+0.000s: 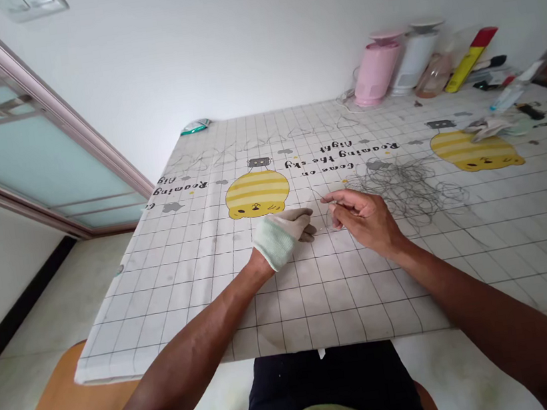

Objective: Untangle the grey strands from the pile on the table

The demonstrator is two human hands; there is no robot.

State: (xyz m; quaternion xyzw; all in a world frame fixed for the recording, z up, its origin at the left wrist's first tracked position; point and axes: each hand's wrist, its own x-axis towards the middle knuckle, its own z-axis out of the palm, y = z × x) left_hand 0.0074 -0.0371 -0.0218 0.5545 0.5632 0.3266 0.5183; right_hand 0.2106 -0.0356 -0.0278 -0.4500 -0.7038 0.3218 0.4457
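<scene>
Fingers (337,196) bend, grips unclear: white-gloved left hand (287,233), bare right hand (370,220) beside tangled grey strands (410,190); gridded white cloth-covered surface (183,264) open toward left edge.

Soft, even light — faint shadows, edges stretched, far right blurred.

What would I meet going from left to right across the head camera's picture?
Glass door → small green-and-white packet → gloved left hand → bare right hand → tangle of thin dark strands → yellow-and-red object leaning by the wall.
</scene>
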